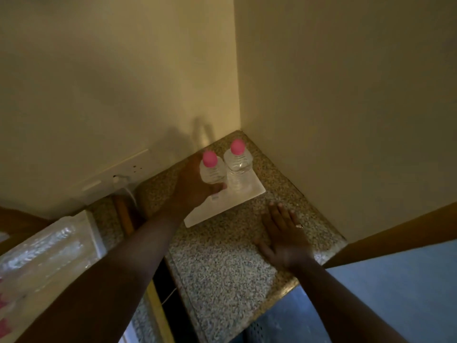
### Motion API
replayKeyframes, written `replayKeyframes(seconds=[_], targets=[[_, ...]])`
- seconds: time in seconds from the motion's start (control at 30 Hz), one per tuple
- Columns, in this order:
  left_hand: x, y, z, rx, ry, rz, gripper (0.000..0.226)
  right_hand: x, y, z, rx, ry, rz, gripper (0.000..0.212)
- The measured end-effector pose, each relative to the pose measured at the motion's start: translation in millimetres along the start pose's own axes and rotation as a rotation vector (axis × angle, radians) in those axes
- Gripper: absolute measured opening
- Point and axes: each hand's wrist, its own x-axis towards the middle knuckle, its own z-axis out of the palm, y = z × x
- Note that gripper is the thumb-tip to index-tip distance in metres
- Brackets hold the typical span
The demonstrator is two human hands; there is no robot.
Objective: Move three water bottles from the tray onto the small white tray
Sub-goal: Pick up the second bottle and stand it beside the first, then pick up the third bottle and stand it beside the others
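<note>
A small white tray (243, 198) lies on the speckled stone counter (222, 263) in the corner of two walls. One clear water bottle with a pink cap (238, 169) stands upright on the tray's far end. My left hand (193, 186) is wrapped around a second pink-capped bottle (212, 169), upright, just left of the first and over the tray. My right hand (282, 233) rests flat on the counter, fingers spread, to the right of the tray and holding nothing.
A plastic-wrapped pack of bottles (42, 258) sits at the left, with pink caps (3, 303) showing at the frame's edge. A wall socket with a plug and white cable (121, 180) is behind it. The counter's front edge drops to a blue floor (395, 293).
</note>
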Motion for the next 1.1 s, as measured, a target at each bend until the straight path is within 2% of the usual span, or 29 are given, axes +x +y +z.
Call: replayKeyframes(seconds=[0.23, 0.47, 0.53, 0.6, 0.67, 0.7, 0.73, 0.87, 1.1], targets=[[9.5, -5.1, 6.8, -0.040, 0.018, 0.019, 0.071, -1.0, 0.0, 0.8, 0.017, 0.003, 0.011, 0.076], [-2.1, -6.5, 5.9, -0.100, 0.008, 0.033, 0.093, -0.2, 1.2, 2.1, 0.030, 0.002, 0.021, 0.076], [-13.5, -9.3, 5.9, 0.033, 0.011, -0.004, 0.108, -0.6, 5.7, 0.5, 0.023, -0.006, 0.022, 0.077], [-24.9, -17.0, 3.5, 0.340, -0.044, -0.050, 0.125, -1.7, 9.3, 4.2, 0.016, 0.000, 0.039, 0.078], [-34.2, -22.6, 8.1, 0.535, -0.088, -0.056, 0.136, -6.2, 25.3, -1.4, 0.028, -0.039, 0.085, 0.078], [-74.8, -39.2, -38.3, 0.609, -0.007, -0.105, 0.140, -3.2, -17.0, -1.8, 0.014, -0.049, -0.014, 0.079], [-84.7, -45.3, -48.1, 0.669, 0.021, -0.101, 0.141, -3.4, -24.3, -1.8, -0.010, -0.061, -0.018, 0.080], [-99.3, -64.9, -64.2, 0.779, -0.006, -0.067, 0.135, 2.9, -52.6, -6.1, 0.033, -0.053, 0.068, 0.083], [-172.2, -119.0, -130.5, 0.778, 0.071, -0.196, 0.134, -3.7, -136.4, 5.7, 0.020, -0.116, -0.134, 0.074]])
